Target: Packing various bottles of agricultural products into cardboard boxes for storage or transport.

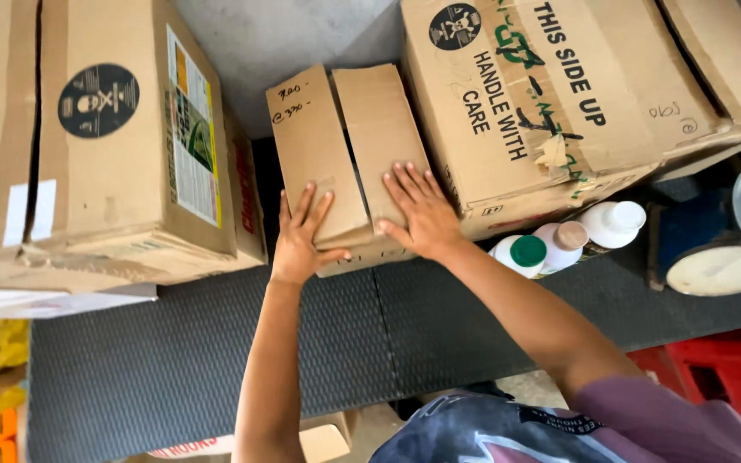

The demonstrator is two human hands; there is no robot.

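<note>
Fingers spread flat, both hands press the top flaps of a small brown box [345, 163]; left hand [302, 236] on the left flap, right hand [422, 210] on the right, nothing clamped. It sits on a dark ribbed shelf [216, 351] between two large boxes [130, 137] [559, 94]; stiff cardboard, probably light — best gripped at the side walls. Round black labels mark both large boxes; white bottles [559, 244] — one green-capped — stand right.

Both arms outstretched, left hand [300, 236] and right hand [422, 213] flat, fingers seemingly spread.
</note>
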